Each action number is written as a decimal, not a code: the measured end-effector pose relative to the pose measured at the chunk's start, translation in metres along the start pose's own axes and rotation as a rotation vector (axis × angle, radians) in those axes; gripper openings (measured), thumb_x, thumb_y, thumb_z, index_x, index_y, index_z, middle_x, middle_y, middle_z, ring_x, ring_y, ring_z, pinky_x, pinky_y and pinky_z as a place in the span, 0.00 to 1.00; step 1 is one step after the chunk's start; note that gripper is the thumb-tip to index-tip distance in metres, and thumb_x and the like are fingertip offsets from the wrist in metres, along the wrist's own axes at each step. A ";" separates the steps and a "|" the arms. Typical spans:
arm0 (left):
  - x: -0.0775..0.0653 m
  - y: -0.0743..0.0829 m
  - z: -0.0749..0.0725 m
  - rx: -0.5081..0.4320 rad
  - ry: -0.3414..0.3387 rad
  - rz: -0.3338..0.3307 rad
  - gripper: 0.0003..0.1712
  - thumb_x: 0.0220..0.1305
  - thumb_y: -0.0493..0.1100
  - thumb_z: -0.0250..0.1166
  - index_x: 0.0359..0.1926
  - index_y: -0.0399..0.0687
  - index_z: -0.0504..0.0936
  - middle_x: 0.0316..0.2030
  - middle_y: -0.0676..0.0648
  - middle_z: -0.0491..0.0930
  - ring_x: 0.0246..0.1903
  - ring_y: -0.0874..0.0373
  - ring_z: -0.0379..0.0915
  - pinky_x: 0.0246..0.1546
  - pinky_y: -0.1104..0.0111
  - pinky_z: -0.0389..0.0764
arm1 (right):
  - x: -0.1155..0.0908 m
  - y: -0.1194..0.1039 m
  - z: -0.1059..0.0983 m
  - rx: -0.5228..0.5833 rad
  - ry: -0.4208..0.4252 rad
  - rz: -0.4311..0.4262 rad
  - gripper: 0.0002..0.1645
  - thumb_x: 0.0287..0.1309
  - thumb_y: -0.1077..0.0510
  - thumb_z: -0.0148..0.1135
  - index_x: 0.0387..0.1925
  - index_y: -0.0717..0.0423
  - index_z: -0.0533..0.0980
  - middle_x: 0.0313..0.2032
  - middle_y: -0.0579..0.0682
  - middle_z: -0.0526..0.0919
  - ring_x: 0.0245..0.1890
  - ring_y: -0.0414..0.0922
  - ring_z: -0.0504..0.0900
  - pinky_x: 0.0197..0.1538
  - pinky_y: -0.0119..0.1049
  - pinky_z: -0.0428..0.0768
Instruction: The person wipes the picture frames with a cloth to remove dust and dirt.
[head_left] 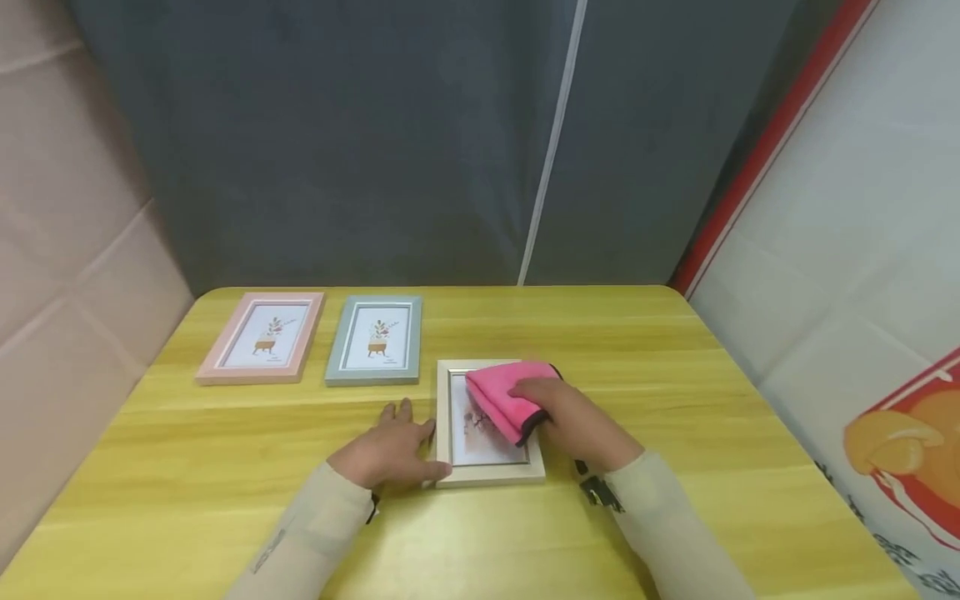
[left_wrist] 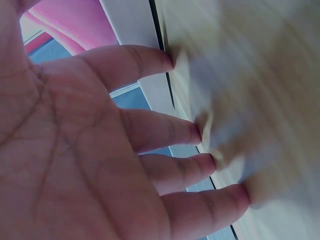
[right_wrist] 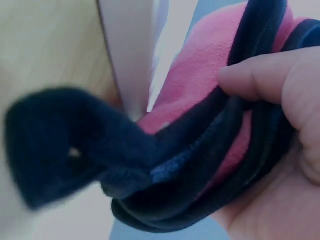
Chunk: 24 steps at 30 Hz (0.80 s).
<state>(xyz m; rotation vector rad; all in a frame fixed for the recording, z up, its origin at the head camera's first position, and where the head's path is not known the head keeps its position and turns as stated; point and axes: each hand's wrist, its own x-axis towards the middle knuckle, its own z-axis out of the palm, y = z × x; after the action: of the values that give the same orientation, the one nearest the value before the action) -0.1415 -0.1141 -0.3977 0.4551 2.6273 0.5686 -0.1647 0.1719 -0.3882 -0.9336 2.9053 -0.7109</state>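
Note:
A cream-framed picture frame (head_left: 491, 476) lies flat on the table in front of the person. Folded over its upper right part is a pink cloth (head_left: 501, 390) with dark edging, which hides some of the picture. The right hand (head_left: 573, 421) grips this cloth; in the right wrist view the thumb presses on the bunched cloth (right_wrist: 200, 55) beside its dark hem. At the frame's left edge rests the left hand (head_left: 393, 450), its thumb touching the lower left corner. In the left wrist view its fingers (left_wrist: 165, 127) are spread and fairly straight, fingertips on the tabletop.
A pink picture frame (head_left: 306, 337) and a light blue picture frame (head_left: 413, 342) lie side by side at the back left of the yellow wood-grain table (head_left: 645, 358). A dark grey curtain (head_left: 337, 150) hangs behind; pale walls flank both sides.

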 end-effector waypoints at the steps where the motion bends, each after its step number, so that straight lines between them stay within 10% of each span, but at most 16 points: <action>1: -0.001 0.000 0.000 -0.003 0.000 -0.003 0.48 0.59 0.65 0.67 0.70 0.38 0.67 0.72 0.22 0.43 0.71 0.25 0.36 0.66 0.35 0.52 | -0.003 -0.003 -0.001 -0.026 -0.011 -0.020 0.29 0.58 0.75 0.56 0.60 0.57 0.77 0.58 0.51 0.80 0.63 0.51 0.74 0.66 0.49 0.69; 12: -0.003 0.000 0.000 -0.003 -0.001 -0.006 0.48 0.59 0.64 0.67 0.70 0.37 0.68 0.72 0.22 0.44 0.71 0.24 0.37 0.65 0.34 0.54 | -0.042 -0.035 0.006 -0.178 -0.135 -0.099 0.20 0.58 0.72 0.63 0.50 0.52 0.82 0.51 0.46 0.82 0.56 0.46 0.77 0.63 0.44 0.73; 24: -0.001 -0.001 0.001 0.036 -0.010 0.007 0.48 0.61 0.67 0.64 0.71 0.40 0.66 0.72 0.23 0.44 0.71 0.24 0.37 0.64 0.34 0.54 | -0.036 -0.039 0.015 -0.298 -0.077 -0.126 0.20 0.51 0.74 0.65 0.46 0.56 0.83 0.49 0.50 0.82 0.56 0.51 0.75 0.62 0.44 0.73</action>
<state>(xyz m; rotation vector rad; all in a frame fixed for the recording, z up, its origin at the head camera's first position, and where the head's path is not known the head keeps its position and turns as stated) -0.1404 -0.1148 -0.3983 0.4769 2.6309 0.5212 -0.1117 0.1572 -0.3897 -1.1484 2.9545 -0.2383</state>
